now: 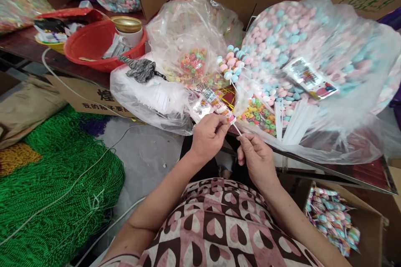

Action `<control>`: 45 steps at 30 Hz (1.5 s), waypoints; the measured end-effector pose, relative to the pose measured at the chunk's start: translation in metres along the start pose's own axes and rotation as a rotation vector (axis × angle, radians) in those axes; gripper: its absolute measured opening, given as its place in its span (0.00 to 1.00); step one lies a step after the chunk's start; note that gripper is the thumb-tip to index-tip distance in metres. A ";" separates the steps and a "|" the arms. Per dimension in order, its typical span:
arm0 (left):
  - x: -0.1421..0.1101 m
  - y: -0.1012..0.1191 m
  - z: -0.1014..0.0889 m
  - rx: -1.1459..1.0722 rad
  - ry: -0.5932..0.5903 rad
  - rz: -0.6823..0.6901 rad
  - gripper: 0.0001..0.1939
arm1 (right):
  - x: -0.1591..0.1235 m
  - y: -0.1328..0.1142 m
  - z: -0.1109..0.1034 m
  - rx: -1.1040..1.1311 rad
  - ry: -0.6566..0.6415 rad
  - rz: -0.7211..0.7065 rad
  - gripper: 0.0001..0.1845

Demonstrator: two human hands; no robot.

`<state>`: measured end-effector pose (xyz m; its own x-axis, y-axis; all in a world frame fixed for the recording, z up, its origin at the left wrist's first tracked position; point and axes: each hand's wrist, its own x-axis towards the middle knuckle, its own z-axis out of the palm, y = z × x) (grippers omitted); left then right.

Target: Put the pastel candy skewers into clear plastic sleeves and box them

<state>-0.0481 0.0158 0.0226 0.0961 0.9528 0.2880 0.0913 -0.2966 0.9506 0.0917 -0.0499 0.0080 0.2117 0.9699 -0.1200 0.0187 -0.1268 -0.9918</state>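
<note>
So the left hand (210, 135) has its thumb and fingertips pinched together on the near end of a small printed packet (222, 107), which sticks out just beyond those fingers, pointing away from the body. A thin white stick (237, 128) pokes out of that end, and the right hand (257, 156) has the lower part of it nipped between thumb and finger, other fingers kinda curled. Hands are near each other but not touching, with the stick spanning the gap.

Right past the left hand there's a silvery wrapper (201, 107), pretty much up against the packet. Straight beyond both hands a cluster of pink, blue and white candies (232, 64) sits on its own stick. Just ahead of the right hand is a pile of little ring candies (258, 116), and to that hand's right, a bunch of flat white strips (296, 125). Farther out that way is a huge clear bag of pastel candies (344, 50) with another shiny packet (310, 78) lying on it.

Well left of the left hand: red basin (90, 46), and lower down, a big heap of green cord (62, 192). Below and right of the right hand, a carton (365, 233) holds wrapped candies (333, 217).
</note>
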 end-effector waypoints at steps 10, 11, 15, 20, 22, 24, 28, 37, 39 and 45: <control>-0.006 -0.011 0.003 -0.395 -0.064 -0.241 0.11 | 0.005 -0.006 -0.001 0.331 -0.124 0.139 0.14; -0.006 -0.011 0.002 -0.541 -0.048 -0.308 0.13 | 0.005 -0.006 -0.004 0.353 -0.135 0.149 0.14; 0.008 -0.002 0.000 -0.868 -0.023 -0.394 0.22 | 0.006 -0.002 -0.008 0.328 -0.159 0.164 0.14; 0.024 0.005 0.010 -0.917 -0.008 -0.397 0.14 | 0.006 0.001 -0.003 0.325 -0.170 0.197 0.14; 0.020 0.003 0.019 -0.924 0.018 -0.445 0.13 | 0.007 0.001 -0.001 0.337 -0.153 0.208 0.15; 0.012 0.000 0.026 -0.930 0.015 -0.499 0.13 | 0.009 0.001 0.000 0.352 -0.136 0.213 0.15; 0.004 -0.003 0.026 -1.001 -0.090 -0.488 0.13 | 0.014 -0.002 -0.003 0.436 -0.173 0.237 0.13; 0.010 -0.009 0.030 -0.845 -0.135 -0.474 0.17 | 0.015 -0.003 -0.012 0.192 -0.203 0.133 0.15; 0.011 -0.012 0.033 -0.810 -0.059 -0.488 0.17 | 0.018 -0.006 -0.019 -0.066 -0.077 -0.057 0.13; 0.006 -0.011 0.032 -0.737 -0.163 -0.554 0.21 | 0.039 -0.018 -0.026 -0.587 0.141 -0.572 0.08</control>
<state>-0.0165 0.0226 0.0099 0.3702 0.9084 -0.1946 -0.4799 0.3664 0.7971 0.1248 -0.0150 0.0224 0.1345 0.8875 0.4407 0.6593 0.2519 -0.7085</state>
